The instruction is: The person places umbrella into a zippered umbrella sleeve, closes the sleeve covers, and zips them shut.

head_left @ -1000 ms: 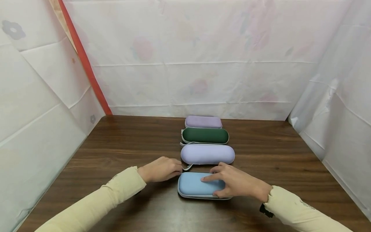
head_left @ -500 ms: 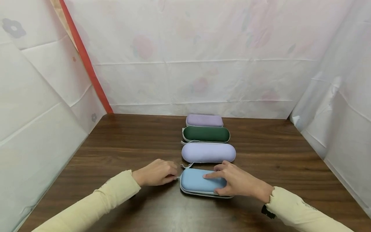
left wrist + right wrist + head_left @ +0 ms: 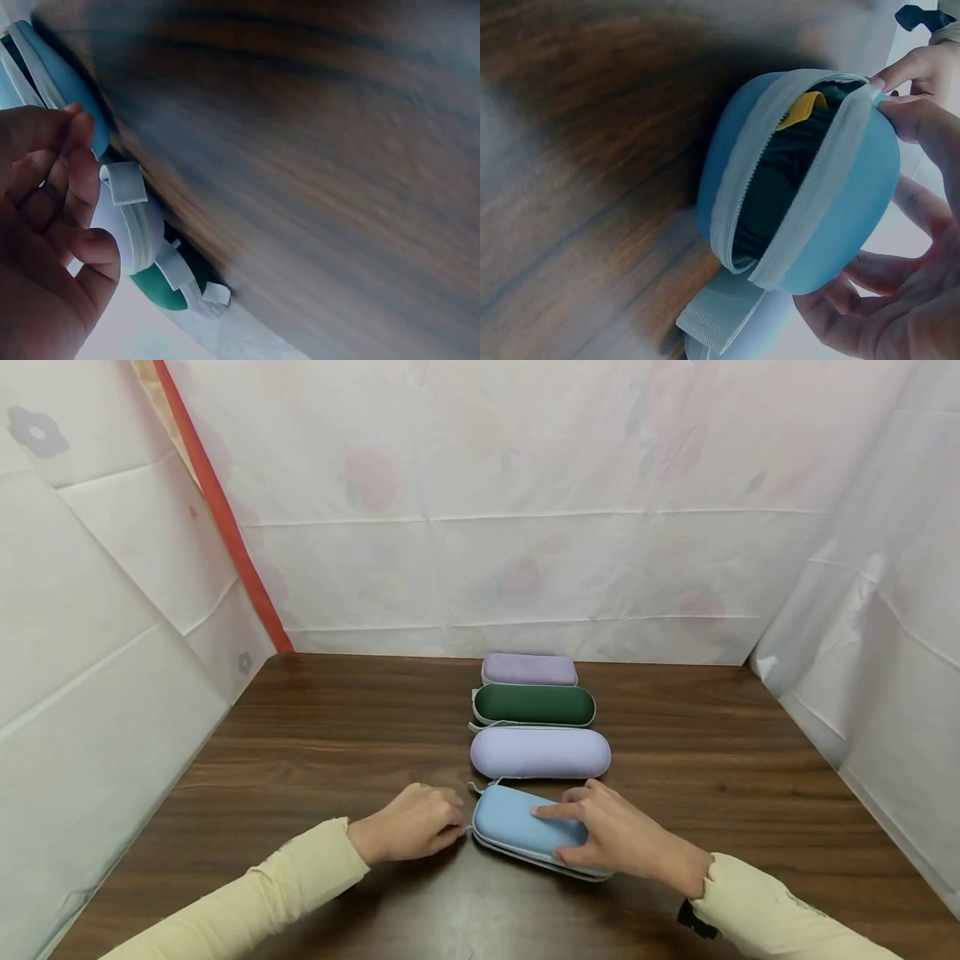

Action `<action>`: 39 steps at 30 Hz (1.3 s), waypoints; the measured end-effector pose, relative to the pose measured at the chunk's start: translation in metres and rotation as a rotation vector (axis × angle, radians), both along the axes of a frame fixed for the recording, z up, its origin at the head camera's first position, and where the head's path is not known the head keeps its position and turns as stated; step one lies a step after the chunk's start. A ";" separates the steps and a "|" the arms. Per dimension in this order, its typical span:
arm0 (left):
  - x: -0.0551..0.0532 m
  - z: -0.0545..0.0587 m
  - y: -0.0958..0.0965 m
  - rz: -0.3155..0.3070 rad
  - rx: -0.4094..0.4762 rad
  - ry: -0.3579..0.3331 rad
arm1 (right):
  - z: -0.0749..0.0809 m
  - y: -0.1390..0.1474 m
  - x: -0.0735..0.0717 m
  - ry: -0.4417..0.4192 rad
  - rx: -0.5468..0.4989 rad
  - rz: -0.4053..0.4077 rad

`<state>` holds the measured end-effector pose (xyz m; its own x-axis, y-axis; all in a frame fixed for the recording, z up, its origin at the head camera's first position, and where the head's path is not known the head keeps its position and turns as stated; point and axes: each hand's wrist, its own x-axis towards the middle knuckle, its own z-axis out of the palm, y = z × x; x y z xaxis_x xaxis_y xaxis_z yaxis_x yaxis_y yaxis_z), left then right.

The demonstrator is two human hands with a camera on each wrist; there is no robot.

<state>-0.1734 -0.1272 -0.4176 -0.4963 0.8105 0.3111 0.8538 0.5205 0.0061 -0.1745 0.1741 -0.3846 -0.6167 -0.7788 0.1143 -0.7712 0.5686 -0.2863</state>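
A light blue zip case (image 3: 517, 822) lies turned at an angle near the front of the table. My right hand (image 3: 618, 835) holds its right part, thumb on the near side and fingers over the top and far side. At its left end my left hand (image 3: 420, 822) pinches the zipper pull, which the fingers mostly hide. In the right wrist view the zipper (image 3: 735, 187) is parted at one end, showing a dark inside and a yellow tab (image 3: 802, 110). The left wrist view shows the left fingertips (image 3: 79, 124) together against the case's edge.
Beyond the blue case lie a lavender case (image 3: 540, 753), a dark green case (image 3: 534, 704) and a purple case (image 3: 529, 669) in a row. Grey loops stick out at their left ends. White patterned sheets (image 3: 487, 568) hang around the wooden table (image 3: 337, 718).
My left hand has moved from the blue case's far left corner toward me. The case has turned, its left end farther away and its right end nearer. The right hand keeps its hold.
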 end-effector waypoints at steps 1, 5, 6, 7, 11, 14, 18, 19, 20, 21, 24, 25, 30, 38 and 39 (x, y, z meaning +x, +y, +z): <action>0.001 0.000 0.001 0.010 0.007 -0.004 | 0.000 0.000 0.001 0.003 -0.005 0.000; 0.005 0.000 0.005 0.050 0.026 -0.037 | 0.000 0.000 0.004 0.010 -0.018 -0.013; 0.006 0.000 0.006 0.060 0.027 -0.044 | 0.000 -0.001 0.005 0.013 -0.021 -0.020; 0.007 0.001 0.008 0.066 0.029 -0.052 | 0.000 -0.001 0.006 0.015 -0.023 -0.028; 0.011 0.004 0.018 0.067 0.025 -0.076 | -0.001 -0.004 0.009 0.031 -0.047 -0.056; 0.014 0.006 0.027 0.068 0.009 -0.088 | -0.003 -0.007 0.012 0.043 -0.079 -0.073; 0.015 0.007 0.037 0.075 -0.012 -0.103 | -0.004 -0.011 0.017 0.052 -0.099 -0.105; 0.015 0.007 0.038 0.075 -0.016 -0.106 | -0.003 -0.011 0.019 0.058 -0.093 -0.113; 0.014 0.006 0.040 0.076 -0.022 -0.104 | -0.002 -0.011 0.019 0.067 -0.078 -0.116; 0.013 0.006 0.041 0.074 -0.025 -0.108 | 0.000 -0.011 0.019 0.055 -0.063 -0.108; 0.012 0.006 0.041 0.068 -0.033 -0.124 | 0.008 -0.004 0.010 0.030 -0.005 -0.010; 0.012 0.006 0.041 0.068 -0.034 -0.129 | 0.010 -0.002 0.006 0.052 0.029 0.052; 0.011 0.004 0.038 0.068 -0.035 -0.166 | 0.015 0.000 -0.013 0.409 0.273 0.431; 0.004 0.006 0.040 0.068 -0.044 -0.146 | 0.015 -0.011 -0.017 0.523 0.430 0.583; 0.003 0.007 0.041 0.066 -0.041 -0.137 | 0.016 -0.012 -0.017 0.508 0.418 0.568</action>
<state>-0.1703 -0.0863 -0.4110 -0.5846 0.7851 0.2045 0.8102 0.5780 0.0975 -0.1917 0.1626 -0.3685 -0.0736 -0.9929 -0.0933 -0.9478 0.0406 0.3162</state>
